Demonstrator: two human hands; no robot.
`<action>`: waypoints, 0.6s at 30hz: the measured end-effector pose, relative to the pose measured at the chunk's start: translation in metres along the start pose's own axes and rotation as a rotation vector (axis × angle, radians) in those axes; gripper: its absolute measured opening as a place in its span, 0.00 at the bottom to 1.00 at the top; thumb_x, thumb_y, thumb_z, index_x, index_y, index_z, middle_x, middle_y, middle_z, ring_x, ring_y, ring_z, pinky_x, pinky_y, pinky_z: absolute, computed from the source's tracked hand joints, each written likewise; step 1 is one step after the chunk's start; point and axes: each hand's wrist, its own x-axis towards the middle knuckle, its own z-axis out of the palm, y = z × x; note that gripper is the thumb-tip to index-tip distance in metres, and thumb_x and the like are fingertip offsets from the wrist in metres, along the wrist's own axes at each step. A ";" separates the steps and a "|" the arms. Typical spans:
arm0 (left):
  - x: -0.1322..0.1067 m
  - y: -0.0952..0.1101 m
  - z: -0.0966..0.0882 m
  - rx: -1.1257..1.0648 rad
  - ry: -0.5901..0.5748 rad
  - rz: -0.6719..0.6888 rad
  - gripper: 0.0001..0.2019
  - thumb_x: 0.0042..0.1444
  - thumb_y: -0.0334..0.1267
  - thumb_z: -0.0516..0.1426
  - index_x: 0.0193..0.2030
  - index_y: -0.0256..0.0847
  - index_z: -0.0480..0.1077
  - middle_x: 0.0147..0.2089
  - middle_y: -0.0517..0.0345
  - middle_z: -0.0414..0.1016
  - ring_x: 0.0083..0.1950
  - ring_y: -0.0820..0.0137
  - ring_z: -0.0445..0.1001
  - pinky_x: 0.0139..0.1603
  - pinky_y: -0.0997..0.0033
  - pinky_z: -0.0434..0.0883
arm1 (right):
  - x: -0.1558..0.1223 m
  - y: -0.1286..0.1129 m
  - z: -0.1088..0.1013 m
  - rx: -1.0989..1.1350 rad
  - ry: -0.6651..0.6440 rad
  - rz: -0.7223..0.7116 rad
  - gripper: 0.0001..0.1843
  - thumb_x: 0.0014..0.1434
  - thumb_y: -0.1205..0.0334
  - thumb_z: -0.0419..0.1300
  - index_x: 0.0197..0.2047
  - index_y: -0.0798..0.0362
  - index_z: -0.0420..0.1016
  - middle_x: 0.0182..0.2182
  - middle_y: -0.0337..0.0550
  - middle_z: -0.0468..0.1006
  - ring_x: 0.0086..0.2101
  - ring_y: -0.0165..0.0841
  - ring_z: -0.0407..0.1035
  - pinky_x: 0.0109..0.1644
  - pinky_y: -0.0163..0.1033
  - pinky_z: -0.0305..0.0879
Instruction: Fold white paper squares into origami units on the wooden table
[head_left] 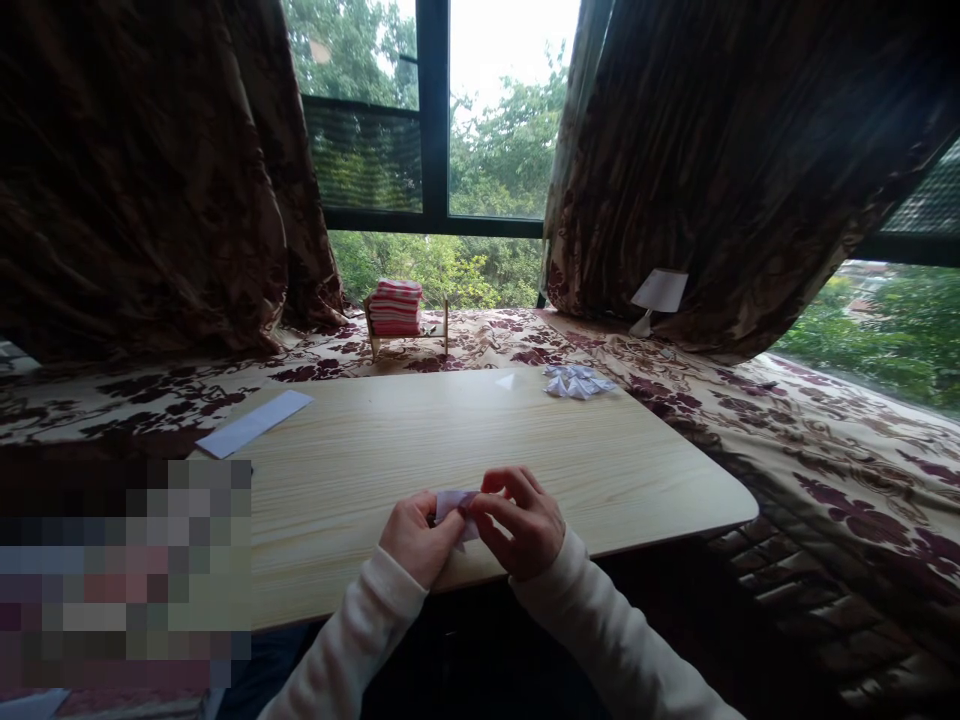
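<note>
Both of my hands meet at the near edge of a light wooden table (600,460). Between them is a small folded piece of pale paper (452,501). My left hand (417,540) is closed, pinching the paper's left side. From the right, my right hand (523,520) curls its fingers over the paper and pinches it too. Most of the paper is hidden by my fingers. Cream sleeves cover both forearms.
A white paper strip (253,423) lies at the table's far left. A pile of folded paper pieces (577,381) and one small scrap (506,380) sit at the far edge. Behind are a striped stack on a small wooden stand (395,308), a tiny lamp (658,296), curtains and a window.
</note>
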 end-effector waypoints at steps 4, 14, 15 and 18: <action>0.001 -0.004 -0.001 0.008 0.000 -0.006 0.13 0.44 0.40 0.53 0.25 0.31 0.73 0.24 0.54 0.73 0.28 0.67 0.70 0.30 0.72 0.66 | 0.005 -0.002 -0.005 -0.089 -0.007 -0.063 0.08 0.53 0.71 0.54 0.27 0.53 0.72 0.31 0.45 0.69 0.32 0.32 0.60 0.34 0.37 0.60; 0.003 -0.004 -0.002 -0.029 -0.024 -0.006 0.12 0.42 0.40 0.53 0.21 0.33 0.70 0.23 0.55 0.73 0.27 0.68 0.68 0.29 0.73 0.65 | 0.011 0.001 -0.008 -0.111 -0.129 -0.164 0.09 0.56 0.70 0.50 0.29 0.55 0.70 0.26 0.41 0.72 0.28 0.30 0.61 0.33 0.36 0.57; 0.003 -0.004 -0.002 -0.031 -0.027 -0.004 0.11 0.42 0.40 0.53 0.20 0.33 0.70 0.23 0.55 0.72 0.27 0.68 0.68 0.29 0.73 0.65 | 0.012 0.001 -0.009 -0.110 -0.139 -0.178 0.09 0.56 0.70 0.50 0.29 0.55 0.70 0.26 0.42 0.73 0.28 0.30 0.61 0.34 0.36 0.56; 0.003 -0.004 -0.001 -0.051 -0.045 0.001 0.11 0.42 0.39 0.53 0.21 0.33 0.70 0.23 0.54 0.72 0.27 0.69 0.68 0.29 0.72 0.65 | 0.015 0.001 -0.012 -0.139 -0.160 -0.208 0.10 0.57 0.70 0.50 0.28 0.55 0.70 0.26 0.42 0.72 0.29 0.30 0.61 0.33 0.36 0.56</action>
